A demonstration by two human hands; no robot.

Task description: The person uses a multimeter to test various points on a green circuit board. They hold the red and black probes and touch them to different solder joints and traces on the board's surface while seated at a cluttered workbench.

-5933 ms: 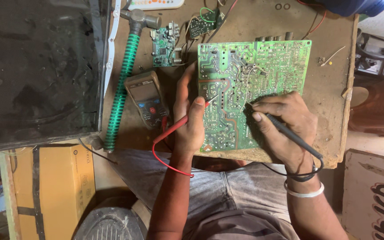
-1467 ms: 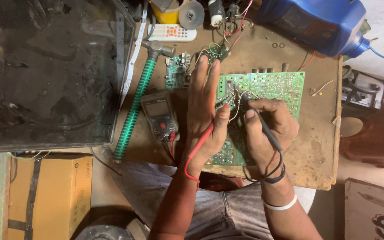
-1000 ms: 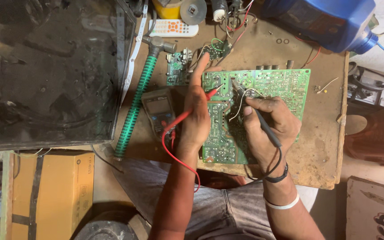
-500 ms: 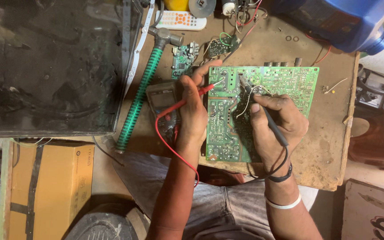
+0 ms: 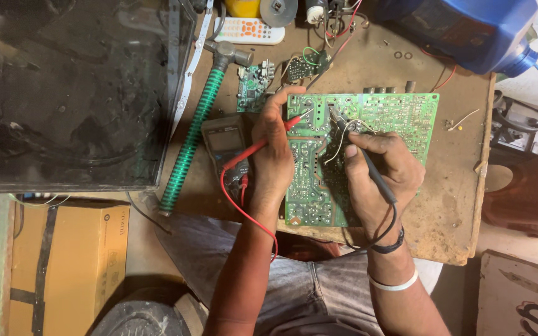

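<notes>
Hands are seen at work on one large green circuit board (image 5: pixel 368 124), which lies flat on the brown tabletop (image 5: pixel 456 186), near its middle. Two probes are counted: a red probe (image 5: pixel 281 129) is pinched in the left hand (image 5: pixel 275 155), its tip set on the board's upper left part, and a black probe (image 5: pixel 368 165) is pinched pen-like in the right hand (image 5: pixel 378 171), its tip set just beside. One multimeter (image 5: pixel 226 149) is laid left of the board, partly covered by the left hand. Two smaller boards (image 5: pixel 253 87) are found above it, and one hammer (image 5: pixel 203 121) with a green ribbed handle lies alongside. One dark screen panel (image 5: pixel 63 93) and one blue container (image 5: pixel 462 28) are cut off by the frame. The board's lower middle is hidden beneath both hands.
</notes>
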